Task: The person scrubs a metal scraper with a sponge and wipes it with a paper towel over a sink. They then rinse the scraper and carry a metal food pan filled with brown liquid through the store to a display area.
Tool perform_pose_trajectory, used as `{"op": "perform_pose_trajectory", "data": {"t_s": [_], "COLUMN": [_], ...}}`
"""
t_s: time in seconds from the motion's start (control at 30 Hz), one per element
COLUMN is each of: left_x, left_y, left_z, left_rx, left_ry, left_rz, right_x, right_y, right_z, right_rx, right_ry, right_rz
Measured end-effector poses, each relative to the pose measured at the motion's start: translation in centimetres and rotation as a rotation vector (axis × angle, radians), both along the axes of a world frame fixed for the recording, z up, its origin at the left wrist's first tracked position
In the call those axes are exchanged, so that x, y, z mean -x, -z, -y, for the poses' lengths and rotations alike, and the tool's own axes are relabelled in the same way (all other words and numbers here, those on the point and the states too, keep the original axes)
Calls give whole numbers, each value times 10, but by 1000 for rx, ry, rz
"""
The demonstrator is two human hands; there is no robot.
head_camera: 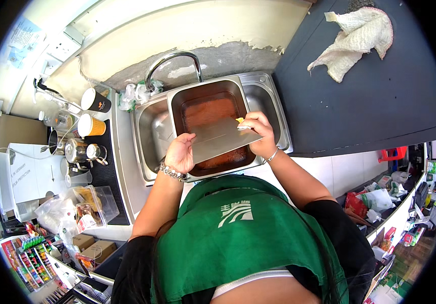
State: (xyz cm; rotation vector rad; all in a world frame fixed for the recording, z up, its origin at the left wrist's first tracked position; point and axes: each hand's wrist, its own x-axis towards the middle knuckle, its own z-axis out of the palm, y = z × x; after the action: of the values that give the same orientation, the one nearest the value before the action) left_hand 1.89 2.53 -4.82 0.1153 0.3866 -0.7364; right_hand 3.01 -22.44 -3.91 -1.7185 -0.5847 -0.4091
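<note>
My left hand grips the left end of a flat rectangular metal sheet, its thumb on the upper face. At the sheet's right end, my right hand is closed on it, with a small yellow and white item between the fingers and the sheet; what it is I cannot tell. The sheet is held tilted above a deep rectangular metal pan with reddish-brown liquid or residue inside. That pan lies across the middle of a double-bowl stainless steel sink, below a curved chrome faucet. The sheet hides part of the pan.
A white cloth lies on the dark counter at right. Left of the sink are paper cups, metal pitchers, a black ribbed mat and a clear plastic container. Crumpled plastic bags sit beside the faucet.
</note>
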Motion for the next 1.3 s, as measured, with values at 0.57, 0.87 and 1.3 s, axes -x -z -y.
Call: {"op": "perform_pose_trajectory", "data": {"t_s": [0.57,0.87,1.3], "left_x": [12,17,22], "left_y": [-22,-41,-27], "left_z": [43,45,43], "left_rx": [-648,-872,-1121], "left_ry": [-207,-342,-284], "left_rz": [254,605,765], "right_x": [-20,-23,-34], "right_y": [30,13,-38], "right_z": [67,40,-75], "right_rx": [-434,-526,-208], "right_ry": [303,205,87], "right_rz": [-545,-583,-234]}}
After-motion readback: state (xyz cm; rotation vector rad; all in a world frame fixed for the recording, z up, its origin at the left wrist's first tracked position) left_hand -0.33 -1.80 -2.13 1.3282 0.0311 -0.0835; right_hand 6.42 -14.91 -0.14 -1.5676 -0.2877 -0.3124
